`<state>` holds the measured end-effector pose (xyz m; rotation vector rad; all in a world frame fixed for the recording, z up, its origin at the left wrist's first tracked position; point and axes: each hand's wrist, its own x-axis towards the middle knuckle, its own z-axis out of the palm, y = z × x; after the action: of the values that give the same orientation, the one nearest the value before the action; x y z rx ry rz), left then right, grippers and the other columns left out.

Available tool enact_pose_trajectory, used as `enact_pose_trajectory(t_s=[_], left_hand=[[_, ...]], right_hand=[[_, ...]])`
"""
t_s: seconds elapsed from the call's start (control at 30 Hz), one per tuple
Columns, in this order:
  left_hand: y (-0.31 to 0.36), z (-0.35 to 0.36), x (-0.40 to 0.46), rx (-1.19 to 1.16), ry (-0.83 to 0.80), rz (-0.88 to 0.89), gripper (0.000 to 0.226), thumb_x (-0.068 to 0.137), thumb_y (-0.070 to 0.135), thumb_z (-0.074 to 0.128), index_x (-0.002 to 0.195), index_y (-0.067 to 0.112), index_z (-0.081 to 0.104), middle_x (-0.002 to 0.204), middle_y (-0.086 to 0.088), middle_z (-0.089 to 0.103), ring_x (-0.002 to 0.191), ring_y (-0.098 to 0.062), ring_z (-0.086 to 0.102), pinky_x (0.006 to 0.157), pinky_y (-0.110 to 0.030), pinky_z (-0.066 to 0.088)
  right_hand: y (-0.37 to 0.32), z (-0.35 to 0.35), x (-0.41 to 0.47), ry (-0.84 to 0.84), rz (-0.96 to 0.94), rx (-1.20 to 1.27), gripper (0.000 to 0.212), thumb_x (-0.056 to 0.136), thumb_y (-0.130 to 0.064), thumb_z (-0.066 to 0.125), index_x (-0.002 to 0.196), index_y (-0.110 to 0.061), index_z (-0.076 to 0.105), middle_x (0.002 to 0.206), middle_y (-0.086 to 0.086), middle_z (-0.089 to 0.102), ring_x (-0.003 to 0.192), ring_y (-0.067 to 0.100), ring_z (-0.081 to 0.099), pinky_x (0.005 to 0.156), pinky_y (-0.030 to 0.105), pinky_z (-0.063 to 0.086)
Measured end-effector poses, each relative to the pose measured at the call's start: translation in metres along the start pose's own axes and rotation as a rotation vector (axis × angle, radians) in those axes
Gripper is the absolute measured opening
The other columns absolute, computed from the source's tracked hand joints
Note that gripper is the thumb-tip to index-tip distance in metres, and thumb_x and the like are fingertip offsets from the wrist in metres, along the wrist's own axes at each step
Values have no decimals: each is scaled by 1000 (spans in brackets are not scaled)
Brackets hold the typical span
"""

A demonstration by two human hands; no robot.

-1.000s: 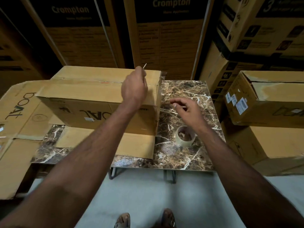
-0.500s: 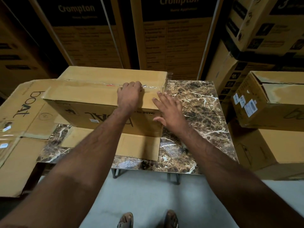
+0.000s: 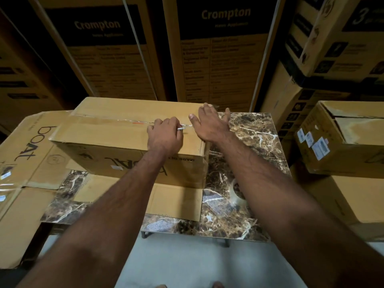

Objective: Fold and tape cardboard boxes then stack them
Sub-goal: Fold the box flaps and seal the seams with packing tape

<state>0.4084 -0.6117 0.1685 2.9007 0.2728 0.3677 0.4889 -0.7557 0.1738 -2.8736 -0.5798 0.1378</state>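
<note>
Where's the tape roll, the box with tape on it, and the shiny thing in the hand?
tape roll (image 3: 236, 193), head view, its rim
box (image 3: 108, 135), head view, top flap
shiny thing (image 3: 181, 128), head view, metal tip

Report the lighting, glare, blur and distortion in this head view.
Head view: dim and warm, the stacked cartons behind falling into shadow; glare glints off the tape strip on the box and off the marble table; forearms near the lens are softly blurred; wide-angle distortion bows the cartons' edges.
</note>
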Motion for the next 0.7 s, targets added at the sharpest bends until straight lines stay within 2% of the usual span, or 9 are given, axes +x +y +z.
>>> enact_pose_trajectory(t_s=[0.13,0.2,0.3,0.33,0.43,0.5,0.57,0.63,0.7], left_hand=[[-2,0,3,-1,-2,-3,26,100,34,42,119,21,54,120,-3,63,113,-25,48,93,-45,36],[-2,3,3,-3,-1,-7,25,100,35,42,118,22,54,119,-1,63,113,-24,48,93,-45,36],[-3,3,7,-11,18,-1,24,99,34,41,116,22,54,116,0,63,111,-23,48,92,-44,36],[-4,3,8,-17,23,-2,24,99,34,42,116,22,54,115,0,63,110,-23,48,92,-44,36],[-7,4,12,-21,30,-7,23,99,34,42,116,22,54,114,0,63,110,-22,48,92,-44,36],[-7,6,11,-31,23,-3,23,99,33,42,115,22,54,114,1,63,108,-22,48,91,-43,36],[-3,8,11,-40,16,9,22,99,33,42,114,22,54,113,1,63,107,-22,48,90,-43,35],[0,5,13,-42,9,29,22,98,33,42,113,22,54,113,1,63,107,-22,48,90,-43,35],[-2,2,15,-48,23,19,21,98,33,42,112,22,54,112,1,63,107,-22,48,91,-43,36]], right_hand=[[2,-11,33,-47,61,-11,74,104,-59,5,160,-12,16,169,8,8,156,23,6,117,68,-11],[6,-16,44,-64,99,44,75,104,-59,5,158,-11,25,166,9,22,154,25,17,117,68,-12],[7,-19,54,-40,157,333,74,105,-58,5,154,-14,38,160,9,37,150,26,30,119,64,-12],[6,-15,55,-13,159,466,70,106,-57,7,156,-17,33,163,7,31,151,25,26,121,61,-9],[6,2,50,40,151,890,64,108,-52,13,162,-21,-1,170,2,-1,155,26,9,125,52,5],[7,9,47,17,244,1111,65,108,-52,11,160,-22,-11,170,4,-5,155,27,7,123,46,9],[17,4,46,-96,312,1163,67,106,-55,5,162,-18,-3,169,7,1,155,26,8,124,43,7],[29,-7,46,-201,326,1114,73,104,-56,-1,160,-13,17,167,11,15,155,27,13,124,44,7],[34,-13,54,-85,307,1080,72,105,-58,4,159,-14,23,166,12,19,154,29,18,123,45,13]])
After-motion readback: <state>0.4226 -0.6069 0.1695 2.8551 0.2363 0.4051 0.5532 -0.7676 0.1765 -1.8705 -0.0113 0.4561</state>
